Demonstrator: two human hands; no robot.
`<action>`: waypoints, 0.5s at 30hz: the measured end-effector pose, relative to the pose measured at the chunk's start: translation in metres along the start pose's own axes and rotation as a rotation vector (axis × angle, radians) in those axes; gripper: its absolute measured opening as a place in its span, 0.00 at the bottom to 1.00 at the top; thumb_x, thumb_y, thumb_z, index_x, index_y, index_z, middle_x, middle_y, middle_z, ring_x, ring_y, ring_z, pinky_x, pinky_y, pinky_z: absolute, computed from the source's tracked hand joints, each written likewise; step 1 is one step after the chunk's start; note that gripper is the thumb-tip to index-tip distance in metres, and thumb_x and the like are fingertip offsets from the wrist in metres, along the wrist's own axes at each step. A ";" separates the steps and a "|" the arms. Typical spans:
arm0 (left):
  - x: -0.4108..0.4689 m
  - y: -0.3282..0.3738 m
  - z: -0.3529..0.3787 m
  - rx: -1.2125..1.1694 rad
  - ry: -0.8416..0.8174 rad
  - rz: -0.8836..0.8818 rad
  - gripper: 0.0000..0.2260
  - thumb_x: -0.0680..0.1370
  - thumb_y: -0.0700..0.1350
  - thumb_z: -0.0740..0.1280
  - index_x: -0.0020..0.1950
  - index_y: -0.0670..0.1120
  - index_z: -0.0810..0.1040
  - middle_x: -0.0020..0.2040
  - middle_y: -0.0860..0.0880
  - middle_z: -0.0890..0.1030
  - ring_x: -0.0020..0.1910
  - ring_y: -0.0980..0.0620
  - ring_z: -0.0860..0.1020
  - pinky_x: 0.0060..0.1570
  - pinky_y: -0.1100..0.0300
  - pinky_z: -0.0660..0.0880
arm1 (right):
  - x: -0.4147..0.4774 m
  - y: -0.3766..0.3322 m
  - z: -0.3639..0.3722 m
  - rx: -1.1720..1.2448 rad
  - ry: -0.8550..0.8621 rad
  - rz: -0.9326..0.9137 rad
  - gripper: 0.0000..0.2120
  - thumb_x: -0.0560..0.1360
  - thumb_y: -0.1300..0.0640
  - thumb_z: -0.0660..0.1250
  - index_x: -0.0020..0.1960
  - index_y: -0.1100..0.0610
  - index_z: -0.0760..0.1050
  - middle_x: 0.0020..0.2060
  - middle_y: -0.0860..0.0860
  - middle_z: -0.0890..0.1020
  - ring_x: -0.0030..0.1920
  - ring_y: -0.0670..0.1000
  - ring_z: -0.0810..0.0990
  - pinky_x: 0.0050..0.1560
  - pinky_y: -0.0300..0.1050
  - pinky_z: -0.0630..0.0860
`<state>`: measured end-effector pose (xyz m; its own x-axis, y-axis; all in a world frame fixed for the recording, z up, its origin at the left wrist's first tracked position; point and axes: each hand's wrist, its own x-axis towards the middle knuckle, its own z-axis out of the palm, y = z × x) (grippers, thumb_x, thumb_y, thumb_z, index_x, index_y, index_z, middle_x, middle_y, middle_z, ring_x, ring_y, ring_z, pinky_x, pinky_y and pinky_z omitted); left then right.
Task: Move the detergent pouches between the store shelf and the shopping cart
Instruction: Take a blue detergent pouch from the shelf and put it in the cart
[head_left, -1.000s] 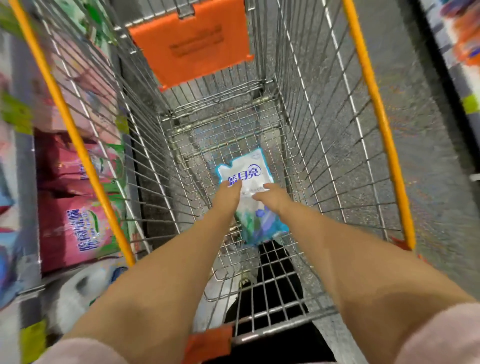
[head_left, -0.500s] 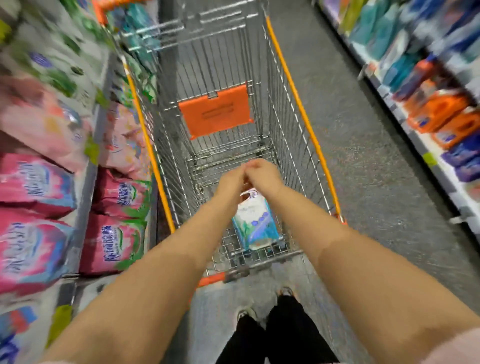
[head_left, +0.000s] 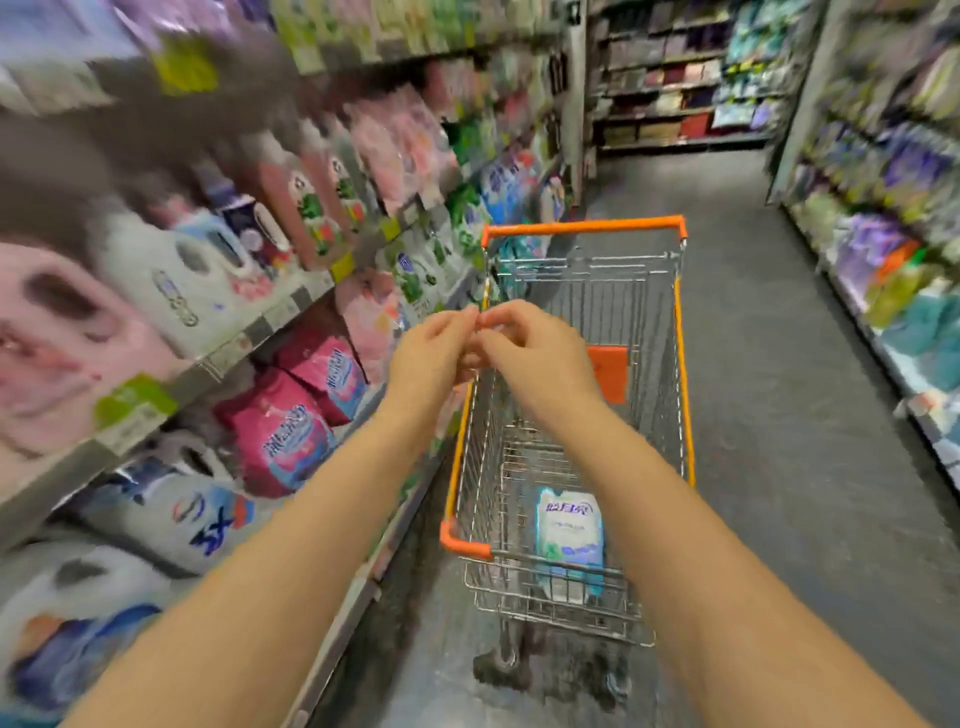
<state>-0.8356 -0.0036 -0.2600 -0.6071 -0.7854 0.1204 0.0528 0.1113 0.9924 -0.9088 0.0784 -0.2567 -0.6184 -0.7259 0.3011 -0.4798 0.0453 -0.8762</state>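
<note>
Though empty, left hand (head_left: 431, 353): fingers loosely curled, tips meeting the right's, gripping nothing visible.
Right hand (head_left: 530, 353): likewise loosely curled and empty, touching the left at the fingertips.
Pouch (head_left: 569, 540): lies flat on the cart (head_left: 582, 227) floor, well below both hands and back toward the body, just beside the right forearm.
Long axis: runs along the cart, printed top pointing away from the body.
Nearer hand: right, by judgement; left sits off toward the shelf side.
Shelf (head_left: 218, 358): left of the left hand, with pink pouches (head_left: 291, 441) lower and further left.
Since half a second ago: hands raised clear, no longer just over the pouch; pouch resting at the cart's near end as then; view lifted up the aisle.
Coming move: probably sideways to the shelf with the left, or straight down with the right.
</note>
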 end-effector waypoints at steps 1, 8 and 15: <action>-0.013 0.015 -0.008 0.000 0.019 0.047 0.10 0.80 0.44 0.60 0.41 0.45 0.77 0.32 0.49 0.80 0.27 0.58 0.75 0.30 0.64 0.69 | -0.007 -0.016 -0.002 0.012 -0.012 -0.045 0.04 0.76 0.56 0.63 0.47 0.48 0.76 0.36 0.43 0.78 0.38 0.43 0.75 0.37 0.30 0.68; -0.093 0.099 -0.090 0.056 0.178 0.174 0.12 0.80 0.48 0.59 0.40 0.46 0.78 0.32 0.51 0.80 0.27 0.60 0.77 0.32 0.66 0.71 | -0.048 -0.121 0.021 0.100 -0.056 -0.284 0.10 0.75 0.57 0.64 0.37 0.45 0.74 0.35 0.47 0.81 0.42 0.51 0.81 0.50 0.54 0.77; -0.185 0.168 -0.219 0.077 0.455 0.334 0.12 0.79 0.46 0.62 0.37 0.47 0.77 0.25 0.53 0.77 0.25 0.58 0.75 0.30 0.66 0.71 | -0.099 -0.255 0.123 0.194 -0.167 -0.535 0.07 0.74 0.57 0.64 0.40 0.49 0.78 0.34 0.47 0.81 0.40 0.52 0.80 0.48 0.53 0.76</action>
<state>-0.5409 0.0269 -0.1099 -0.1642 -0.8812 0.4434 0.1153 0.4293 0.8958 -0.6485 0.0548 -0.1089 -0.2079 -0.7120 0.6707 -0.5660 -0.4717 -0.6762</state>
